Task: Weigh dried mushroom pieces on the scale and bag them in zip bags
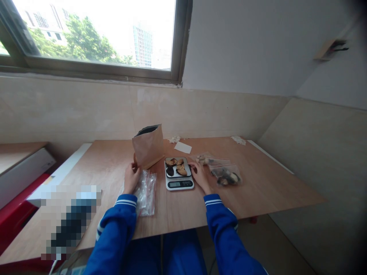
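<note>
A white digital kitchen scale [180,185] stands in front of me. Several tan and dark brown pieces [181,168], like dried mushrooms, lie on its tray. My right hand [200,177] is beside the scale, fingers stretched towards the tray's right edge, holding nothing I can see. An upright brown paper bag [149,147] with an open top is left of the scale. At its lower left corner is my left hand [132,178], fingers curled in; what they grip is hidden. Clear plastic zip bags [147,194] lie flat beside this hand.
Right of the scale lie filled zip bags, one in front [226,176] and one behind [205,158]. A white card [182,147] and pale scraps [174,139] are at the back, with more scraps [238,140] at the back right. A blurred-out object [73,221] occupies the table's left side.
</note>
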{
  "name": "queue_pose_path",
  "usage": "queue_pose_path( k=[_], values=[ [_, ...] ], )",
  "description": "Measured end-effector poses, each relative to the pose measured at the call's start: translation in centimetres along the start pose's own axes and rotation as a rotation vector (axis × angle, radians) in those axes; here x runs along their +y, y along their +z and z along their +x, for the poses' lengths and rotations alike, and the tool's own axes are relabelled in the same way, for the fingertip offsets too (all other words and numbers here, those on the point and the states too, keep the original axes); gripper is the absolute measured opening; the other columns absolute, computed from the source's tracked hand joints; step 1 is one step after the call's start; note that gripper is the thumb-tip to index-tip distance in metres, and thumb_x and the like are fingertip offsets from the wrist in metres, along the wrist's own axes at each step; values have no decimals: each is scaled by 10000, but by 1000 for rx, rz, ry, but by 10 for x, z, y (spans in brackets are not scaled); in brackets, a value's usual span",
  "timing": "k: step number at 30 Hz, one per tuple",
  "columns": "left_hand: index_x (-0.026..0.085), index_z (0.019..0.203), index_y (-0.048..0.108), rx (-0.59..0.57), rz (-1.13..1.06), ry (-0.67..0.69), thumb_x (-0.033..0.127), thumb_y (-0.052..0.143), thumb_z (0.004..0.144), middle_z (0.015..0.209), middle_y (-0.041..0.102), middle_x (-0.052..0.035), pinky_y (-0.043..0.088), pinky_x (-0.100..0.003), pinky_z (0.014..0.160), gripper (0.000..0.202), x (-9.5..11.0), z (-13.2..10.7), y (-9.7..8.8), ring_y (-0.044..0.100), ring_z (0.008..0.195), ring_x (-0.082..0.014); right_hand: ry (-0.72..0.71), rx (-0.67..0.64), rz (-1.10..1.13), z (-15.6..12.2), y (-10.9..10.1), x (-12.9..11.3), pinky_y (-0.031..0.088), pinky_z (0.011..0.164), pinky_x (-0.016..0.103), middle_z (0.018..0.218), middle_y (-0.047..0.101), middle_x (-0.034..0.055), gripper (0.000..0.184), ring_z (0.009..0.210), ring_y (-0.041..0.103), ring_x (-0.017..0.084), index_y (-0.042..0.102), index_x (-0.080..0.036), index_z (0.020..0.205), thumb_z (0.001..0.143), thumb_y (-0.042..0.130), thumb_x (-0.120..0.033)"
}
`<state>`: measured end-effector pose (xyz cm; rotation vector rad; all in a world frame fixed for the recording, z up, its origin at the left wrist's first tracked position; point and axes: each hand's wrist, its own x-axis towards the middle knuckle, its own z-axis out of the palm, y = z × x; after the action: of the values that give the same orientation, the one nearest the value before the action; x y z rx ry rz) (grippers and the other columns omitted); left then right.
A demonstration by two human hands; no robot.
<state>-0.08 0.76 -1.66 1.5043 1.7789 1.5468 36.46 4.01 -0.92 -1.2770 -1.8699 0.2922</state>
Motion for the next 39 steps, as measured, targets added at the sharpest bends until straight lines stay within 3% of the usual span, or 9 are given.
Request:
queue_pose_path(
  k=[8,16,21,25,30,32,35,37,39],
  values=[
    [168,1076,565,211,-29,13,223,522,766,1096,619,-117,497,-397,869,318,11,-5,-4,598,1004,-237,40,41,-121,-13,4,13,459,904,434,1004,639,120,257,990,565,270,669,-180,966,868,431,-177],
    [172,989,555,389,3,123,131,464,755,1013,606,-89,491,-355,769,254,23,-10,-9,588,883,-208,41,61,-105,-13,5,12,430,913,401,983,648,113,289,984,563,255,668,-185,971,945,389,-257],
    [175,920,559,409,28,163,127,448,764,938,612,-72,483,-342,731,198,26,-12,-10,576,799,-194,70,71,-268,-16,7,13,391,920,414,988,628,100,213,987,540,263,669,-200,943,915,502,-328],
    [182,919,562,390,38,147,122,445,766,932,614,-67,486,-341,739,201,26,-13,-10,577,792,-191,92,144,-373,-21,5,11,383,899,421,972,609,106,143,976,510,273,650,-197,919,879,526,-255],
    [186,921,561,374,39,124,126,441,770,930,611,-70,478,-343,724,202,25,-12,-9,573,792,-197,41,185,-276,-2,-2,-16,390,925,431,1033,603,114,213,1011,510,273,647,-189,1012,883,478,-206],
    [188,916,563,362,39,115,127,443,766,920,608,-68,476,-344,721,202,24,-12,-8,573,791,-198,-45,133,-163,18,-3,-35,393,951,414,1040,616,105,256,1019,525,253,655,-199,1038,908,435,-196],
    [189,911,565,356,39,110,133,443,769,910,604,-65,476,-347,725,195,24,-12,-8,572,795,-200,-155,-108,-90,54,4,-59,400,972,379,1072,645,74,284,1045,535,228,680,-233,1077,902,461,-185],
    [191,912,563,357,36,106,135,441,773,914,604,-66,476,-347,725,193,24,-12,-8,573,801,-201,-155,-286,-127,75,13,-69,409,965,371,1088,667,59,283,1056,545,231,705,-255,1060,842,553,-159],
    [190,914,560,355,27,94,130,439,770,923,608,-69,476,-347,723,197,23,-12,-8,574,802,-201,-120,-381,-168,90,23,-72,419,947,374,1038,700,52,281,1036,573,247,737,-263,969,753,642,-111]
  ],
)
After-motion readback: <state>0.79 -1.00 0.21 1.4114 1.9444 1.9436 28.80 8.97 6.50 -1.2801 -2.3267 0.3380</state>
